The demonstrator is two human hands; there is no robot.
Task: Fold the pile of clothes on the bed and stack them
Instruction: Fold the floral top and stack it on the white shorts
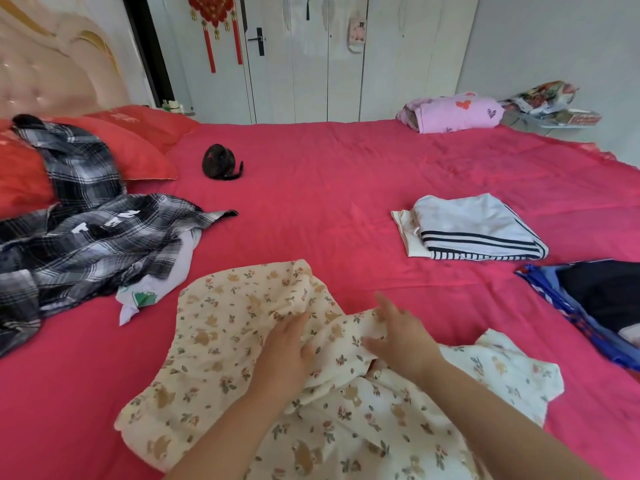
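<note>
A cream garment with a bear-and-flower print [221,348] lies spread and rumpled on the pink bedspread [329,188] in front of me. My left hand [287,351] rests on its middle with the fingers curled into a bunched fold. My right hand [401,337] lies just to the right, its fingers pressing into the same raised fold. At the left sits an unfolded pile: a black-and-white plaid shirt [86,237] over a white piece [145,292]. A folded stack of a white, navy-striped garment [474,230] over a cream one lies at the right.
A small black fan [220,162] stands mid-bed toward the headboard. Red pillows [138,140] line the left. A folded pink blanket [453,114] sits at the far corner. A blue bag with dark contents [595,306] lies at the right edge. White wardrobe doors stand behind.
</note>
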